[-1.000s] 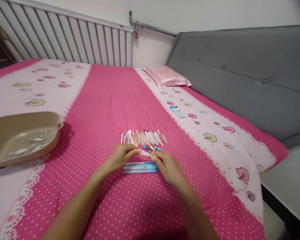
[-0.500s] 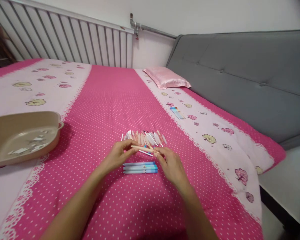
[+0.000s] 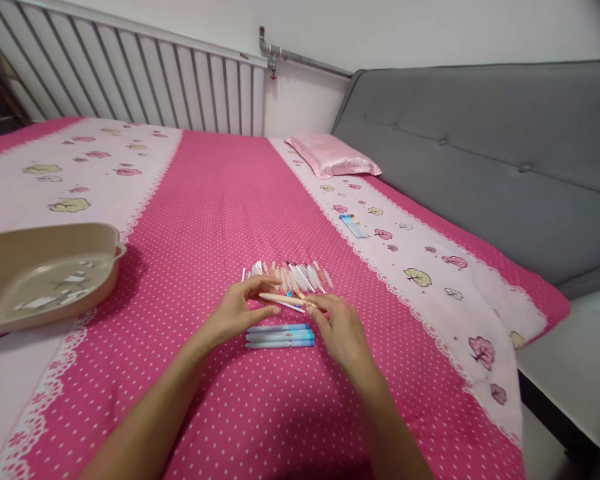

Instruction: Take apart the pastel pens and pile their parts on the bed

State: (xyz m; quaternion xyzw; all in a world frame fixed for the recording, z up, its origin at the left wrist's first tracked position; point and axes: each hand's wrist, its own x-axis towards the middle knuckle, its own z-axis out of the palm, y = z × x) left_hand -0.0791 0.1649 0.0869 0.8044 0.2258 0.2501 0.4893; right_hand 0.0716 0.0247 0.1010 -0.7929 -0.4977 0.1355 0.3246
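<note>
Slim cream-coloured pen-like barrel [image 3: 281, 299], pinched by the right hand [image 3: 339, 327], needs its opposite end steadied by the wide-parted left hand [image 3: 235, 308].

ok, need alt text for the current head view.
A right hand holds one end of a peach pen, the left hand open around its other end. Blue pens lie nearer the camera on a pink dotted bedspread, with a row of slim pale sticks beyond. A tan basin containing white pieces sits at left.
</note>
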